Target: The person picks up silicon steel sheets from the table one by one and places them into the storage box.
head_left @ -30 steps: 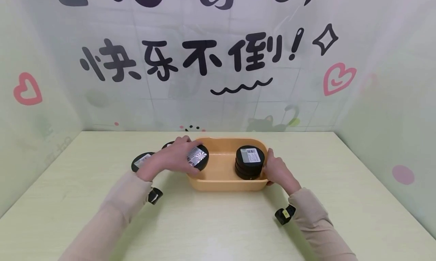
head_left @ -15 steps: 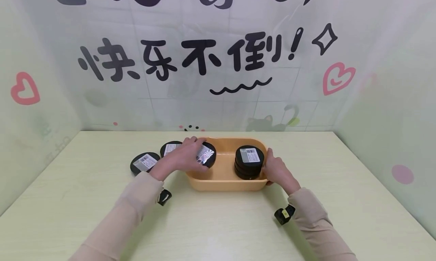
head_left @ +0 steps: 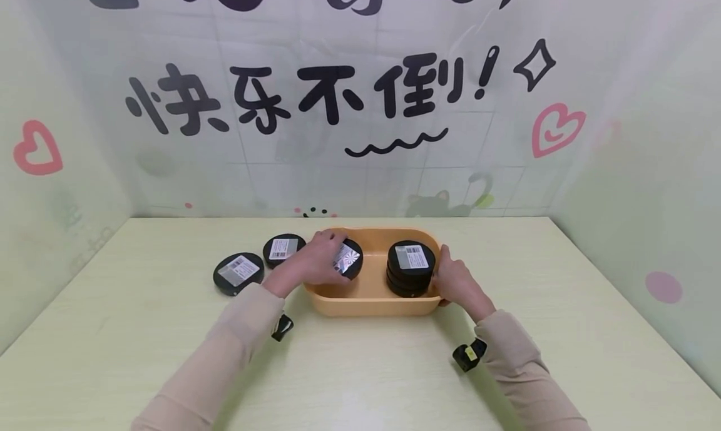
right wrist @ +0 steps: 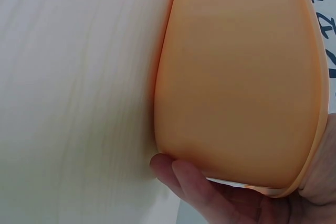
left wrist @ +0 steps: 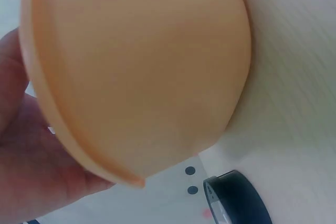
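Note:
In the head view my left hand (head_left: pixel 323 261) grips a round black container (head_left: pixel 350 259) with a silvery label, held inside the left part of an orange plastic bin (head_left: pixel 372 306). The bin's wall (left wrist: pixel 147 77) hides that container in the left wrist view. My right hand (head_left: pixel 457 279) holds the bin's right end, its fingers (right wrist: pixel 197 184) curled around the outside of the wall. A stack of similar black containers (head_left: pixel 410 268) stands in the right part of the bin, labels upward.
Two more labelled black containers lie on the table left of the bin: one nearer (head_left: pixel 239 273), one farther back (head_left: pixel 283 249). A printed white curtain (head_left: pixel 293 168) hangs behind the pale wooden table (head_left: pixel 360 368).
My left hand has moved rightward with the black container, farther into the bin, uncovering the two containers on the table. The right hand has stayed at the bin's end.

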### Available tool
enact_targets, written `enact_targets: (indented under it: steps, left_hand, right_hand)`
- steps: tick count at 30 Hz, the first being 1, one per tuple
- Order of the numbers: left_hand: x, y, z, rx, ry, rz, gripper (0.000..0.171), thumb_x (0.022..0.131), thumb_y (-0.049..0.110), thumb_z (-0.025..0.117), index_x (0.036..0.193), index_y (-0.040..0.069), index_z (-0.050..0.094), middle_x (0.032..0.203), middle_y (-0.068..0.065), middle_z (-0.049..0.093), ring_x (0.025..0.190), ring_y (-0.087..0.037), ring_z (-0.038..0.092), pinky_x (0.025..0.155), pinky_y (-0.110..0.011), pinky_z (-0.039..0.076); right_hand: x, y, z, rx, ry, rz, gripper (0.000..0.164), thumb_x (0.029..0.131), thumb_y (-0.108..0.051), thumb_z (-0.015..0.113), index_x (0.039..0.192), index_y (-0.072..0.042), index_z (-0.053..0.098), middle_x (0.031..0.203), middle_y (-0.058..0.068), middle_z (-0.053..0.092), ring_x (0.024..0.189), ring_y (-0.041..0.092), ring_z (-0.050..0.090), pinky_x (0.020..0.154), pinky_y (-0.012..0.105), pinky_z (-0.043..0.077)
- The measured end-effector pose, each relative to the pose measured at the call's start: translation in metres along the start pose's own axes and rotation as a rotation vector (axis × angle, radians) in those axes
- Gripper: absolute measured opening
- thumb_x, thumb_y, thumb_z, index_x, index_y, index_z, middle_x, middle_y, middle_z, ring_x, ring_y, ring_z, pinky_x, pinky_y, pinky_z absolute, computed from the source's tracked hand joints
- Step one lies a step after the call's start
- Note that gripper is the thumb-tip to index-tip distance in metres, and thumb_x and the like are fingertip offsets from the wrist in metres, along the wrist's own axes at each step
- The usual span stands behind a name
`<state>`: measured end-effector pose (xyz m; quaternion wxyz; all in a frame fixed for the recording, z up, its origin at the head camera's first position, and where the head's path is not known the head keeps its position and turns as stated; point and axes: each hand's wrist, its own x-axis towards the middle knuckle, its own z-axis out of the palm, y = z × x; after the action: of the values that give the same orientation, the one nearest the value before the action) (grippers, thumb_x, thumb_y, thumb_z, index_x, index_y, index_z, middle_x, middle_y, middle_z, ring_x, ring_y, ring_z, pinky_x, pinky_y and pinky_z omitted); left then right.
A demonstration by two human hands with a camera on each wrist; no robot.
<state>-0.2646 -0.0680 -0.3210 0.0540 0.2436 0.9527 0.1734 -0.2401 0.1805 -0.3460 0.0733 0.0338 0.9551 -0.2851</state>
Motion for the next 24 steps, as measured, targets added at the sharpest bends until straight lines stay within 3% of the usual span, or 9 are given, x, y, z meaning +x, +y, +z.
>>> enact_targets:
  steps: [5,12,16,24]
  left_hand:
    - [0.007,0.002,0.003,0.019,-0.007,0.009,0.086,0.068,0.03,0.075,0.134,-0.003,0.031,0.132,-0.024,0.036,0.122,-0.035,0.033,0.098,-0.044,0.032]
    - [0.015,0.006,0.008,0.083,-0.055,0.043,0.085,0.066,0.029,0.077,0.13,-0.008,0.035,0.121,-0.023,0.045,0.108,-0.031,0.044,0.093,-0.04,0.037]
    - [0.018,0.007,0.012,0.093,-0.078,0.031,0.083,0.064,0.03,0.078,0.127,-0.007,0.038,0.117,-0.022,0.047,0.105,-0.03,0.045,0.091,-0.038,0.038]
    - [0.021,0.008,0.016,0.111,-0.099,-0.011,0.07,0.062,0.031,0.08,0.112,-0.006,0.049,0.103,-0.016,0.051,0.092,-0.025,0.047,0.083,-0.035,0.041]
  right_hand:
    - [0.0,0.0,0.0,0.001,-0.003,0.002,0.06,0.082,0.004,0.043,0.133,0.006,0.012,0.088,0.034,0.05,0.043,0.019,0.057,0.043,0.029,0.048]
    - [-0.001,-0.001,-0.001,0.007,-0.004,0.0,0.062,0.081,0.005,0.044,0.134,0.006,0.012,0.088,0.034,0.05,0.043,0.019,0.056,0.043,0.029,0.048]
    - [-0.002,-0.001,0.0,0.007,-0.005,-0.003,0.061,0.082,0.005,0.043,0.134,0.006,0.011,0.086,0.032,0.051,0.043,0.019,0.057,0.043,0.03,0.048]
    - [-0.004,-0.002,0.0,0.023,0.017,-0.011,0.068,0.069,0.01,0.055,0.126,0.005,0.018,0.082,0.031,0.05,0.042,0.021,0.057,0.041,0.03,0.048]
